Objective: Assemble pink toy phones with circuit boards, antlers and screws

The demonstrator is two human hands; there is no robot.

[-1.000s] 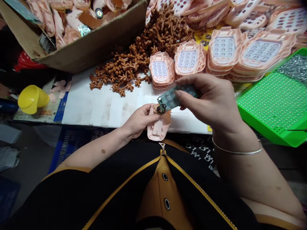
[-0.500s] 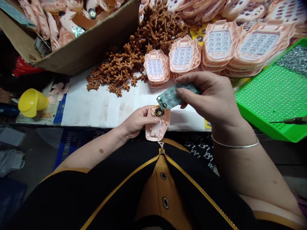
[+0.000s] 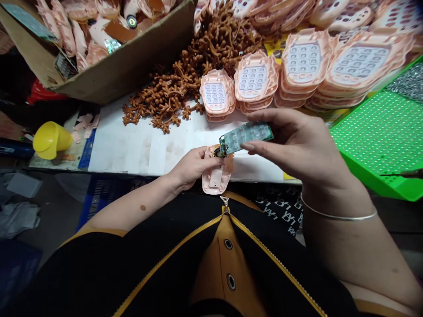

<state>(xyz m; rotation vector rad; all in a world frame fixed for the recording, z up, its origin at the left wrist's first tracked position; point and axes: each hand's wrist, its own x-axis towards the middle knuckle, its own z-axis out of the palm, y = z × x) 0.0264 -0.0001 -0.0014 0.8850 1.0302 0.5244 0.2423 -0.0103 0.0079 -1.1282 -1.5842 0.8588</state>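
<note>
My left hand [image 3: 194, 169] is closed on a pink plastic shell half [image 3: 216, 182], its hollow inside facing up at the table's front edge. Just above the shell, my right hand [image 3: 297, 145] pinches a green circuit board [image 3: 246, 135] between thumb and fingers, held at a slant. The board's lower left end hangs over the shell's upper part, close to my left thumb. Dark and yellow wires show there between board and shell; the round part they run to is mostly covered. Where the wires end on the board, I cannot tell.
Stacked pink shells with keypads [image 3: 256, 79] stand behind my hands, beside a pile of brown branch-shaped plastic parts [image 3: 172, 97]. A cardboard box [image 3: 132, 53] of pink parts is back left, a yellow cup [image 3: 51, 141] left. On the right lies a green perforated tray [image 3: 373, 141] with screws.
My right hand has tilted the circuit board and lowered it slightly, so it now covers more of the round part in the shell. My left hand keeps its hold.
</note>
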